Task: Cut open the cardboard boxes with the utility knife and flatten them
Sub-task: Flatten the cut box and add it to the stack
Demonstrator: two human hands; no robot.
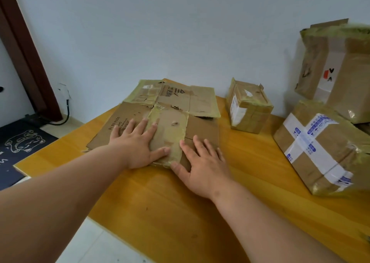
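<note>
A yellow wooden table [230, 212] stands against a pale wall, and the flattened box [164, 120] lies on its far-left part with its long axis running left to right, flaps spread. The left hand [138, 144] and right hand [202, 162] press it with fingers straight. The sheet likely handles light, stiff and springy at creases; grip its edges. Three taped boxes [248, 110] stand right of it; no knife visible.

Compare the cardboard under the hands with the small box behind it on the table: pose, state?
The flattened cardboard lies opened out flat on the table; the small box stands as a closed block.
The left hand and right hand press the flattened cardboard; nothing touches the small box.
The small box carries a white label on its side; the flattened cardboard shows black print.
Both are brown cardboard with yellowish tape.
</note>
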